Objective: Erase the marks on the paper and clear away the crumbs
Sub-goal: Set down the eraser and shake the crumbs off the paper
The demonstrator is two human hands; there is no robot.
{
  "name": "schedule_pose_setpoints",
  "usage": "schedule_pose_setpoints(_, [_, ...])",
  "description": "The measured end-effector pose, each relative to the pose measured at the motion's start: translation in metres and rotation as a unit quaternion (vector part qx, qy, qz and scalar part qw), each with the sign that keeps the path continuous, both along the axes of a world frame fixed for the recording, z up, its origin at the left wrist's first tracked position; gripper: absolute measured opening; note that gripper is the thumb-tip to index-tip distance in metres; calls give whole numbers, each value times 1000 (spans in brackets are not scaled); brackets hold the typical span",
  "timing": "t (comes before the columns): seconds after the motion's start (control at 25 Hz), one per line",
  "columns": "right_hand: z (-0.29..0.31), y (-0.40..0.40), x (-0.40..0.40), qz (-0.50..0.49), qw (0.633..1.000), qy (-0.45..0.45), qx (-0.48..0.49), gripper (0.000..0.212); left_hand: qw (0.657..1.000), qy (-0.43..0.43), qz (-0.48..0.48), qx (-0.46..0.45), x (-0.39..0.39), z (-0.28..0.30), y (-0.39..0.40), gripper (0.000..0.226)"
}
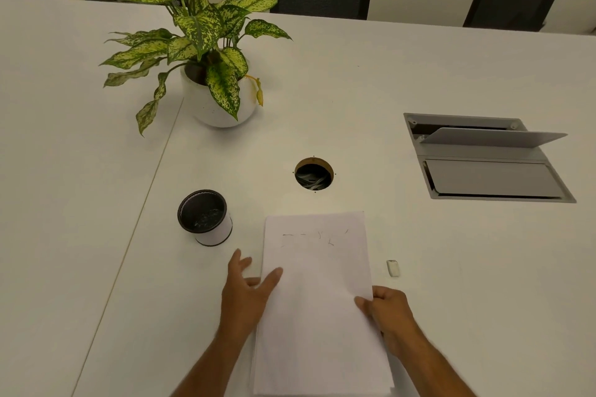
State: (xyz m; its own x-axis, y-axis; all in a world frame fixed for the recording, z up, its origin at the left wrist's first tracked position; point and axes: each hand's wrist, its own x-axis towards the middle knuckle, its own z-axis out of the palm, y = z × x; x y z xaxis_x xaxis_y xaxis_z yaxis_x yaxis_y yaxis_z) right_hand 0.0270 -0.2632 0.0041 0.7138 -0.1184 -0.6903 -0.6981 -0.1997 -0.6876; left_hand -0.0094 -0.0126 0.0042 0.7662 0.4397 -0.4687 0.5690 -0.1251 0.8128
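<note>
- Toward the table's [419, 68] far-left part stands a potted plant [200, 42], well apart from the work and likely just decoration.
- Nearer, just left of the paper's far corner, sits a cup [205, 216] with a dark inside; judging by its place, it may be meant to take the crumbs.
- At the paper's left edge the left hand [248, 290] lies with fingers spread and straight, thumb tip over the sheet and the other fingers on the table; it pinches nothing and seems to steady or square the sheet.
- Along the table's near edge, in the middle, lies the paper [319, 300], long side running away from the person, with a few faint marks [314, 237] near its far end, not yet erased.
- Beyond the paper's far edge is a round cable hole [313, 174].
- On the paper's right edge the right hand [388, 309] pinches the sheet, thumb on top and fingers curled, probably to keep it from sliding.
- Just right of the paper lies a small white eraser [393, 267], untouched, within easy reach of that hand.
- Toward the table's right edge an open socket hatch [487, 158] is set into the top.
</note>
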Motion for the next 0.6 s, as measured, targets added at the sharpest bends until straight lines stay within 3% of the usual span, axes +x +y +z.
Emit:
schedule_pose_setpoints(0.08, [5,-5,-10,-3,1000,4,13,17,996,59,11,-73,-5,9,-7,87])
schedule_pose_setpoints(0.16, [13,-9,-17,-7,1000,3,20,18,989,80,-3,-123,-14,10,-14,62])
schedule_pose_setpoints(0.32, [32,-19,-36,18,998,-53,-3,17,998,44,-49,-20,-35,16,-24,20])
schedule_pose_setpoints(0.6, [76,-22,-84,15,972,-225,-60,19,988,-121,-56,84,-79,62,-39,10])
